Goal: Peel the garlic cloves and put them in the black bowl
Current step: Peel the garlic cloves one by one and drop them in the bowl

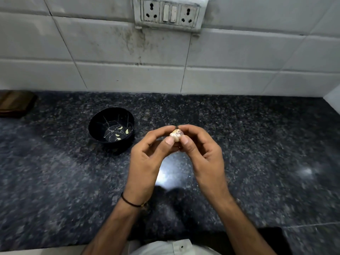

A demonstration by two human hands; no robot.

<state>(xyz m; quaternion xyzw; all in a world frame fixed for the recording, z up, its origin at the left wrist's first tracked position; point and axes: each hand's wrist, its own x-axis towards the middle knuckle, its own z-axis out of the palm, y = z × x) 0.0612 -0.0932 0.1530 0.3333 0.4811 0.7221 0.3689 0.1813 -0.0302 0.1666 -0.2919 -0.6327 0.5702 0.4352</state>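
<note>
Together, left hand (147, 159) and right hand (202, 155) pinch the garlic (176, 135) with curled fingers.

One left hand (147, 159), one right hand (204, 157), one garlic piece (176, 135), one black bowl (97, 124) with four peeled cloves (120, 128), one socket plate (170, 12), one wristband (128, 201)

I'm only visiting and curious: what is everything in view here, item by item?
round black plastic bowl: one, black, on the counter left of the hands
peeled garlic cloves: four, pale yellow, inside the bowl
papery-skinned garlic piece: one, whitish-purple, held above the counter
speckled stone counter: one, dark grey, under everything
tiled wall: one, white, behind the counter
socket-and-switch panel: one, white, top of the wall
wooden board: one, brown, far left
thin wristband: one, black, left wrist
left hand: pinches the garlic piece
right hand: pinches the garlic piece
</note>
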